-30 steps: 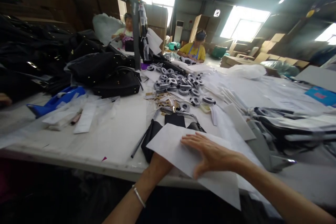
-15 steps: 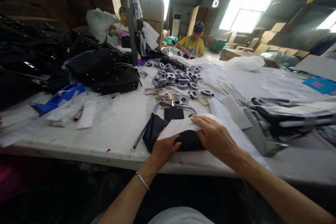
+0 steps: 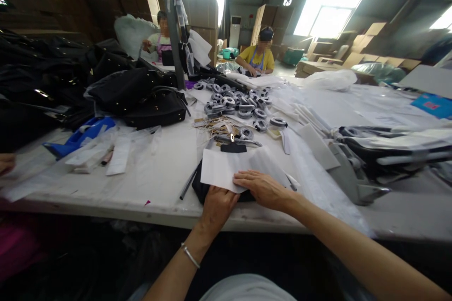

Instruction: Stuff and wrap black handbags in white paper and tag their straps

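A black bag (image 3: pixel 198 192) lies at the table's near edge, mostly covered by a creased white sheet (image 3: pixel 222 165). At the front of the bag is my left hand (image 3: pixel 219 206), back upward, closed on it with fingertips hidden under the sheet's near edge; its thumb does not show. My right hand (image 3: pixel 264 189) lies flat on the sheet with fingers stretched out and pointing left. Just behind the sheet, a small black flap or tag (image 3: pixel 233 148) with a gold clasp (image 3: pixel 232 138) sticks out. A dark rod-like strip (image 3: pixel 189 183) leans by the bag's left side.
Coiled grey straps (image 3: pixel 243 103) and tan strings (image 3: pixel 221 127) are heaped behind the bag. Black bags (image 3: pixel 151 108) pile up at left, near a blue piece (image 3: pixel 79 138). A grey tape dispenser (image 3: pixel 353 178) stands at right. Another person's hand (image 3: pixel 6 163) shows at far left; two people sit beyond.
The white sheet has come down flatter over the bag and now covers more of it. My right hand has moved left and nearer; my left hand's thumb has gone out of sight.
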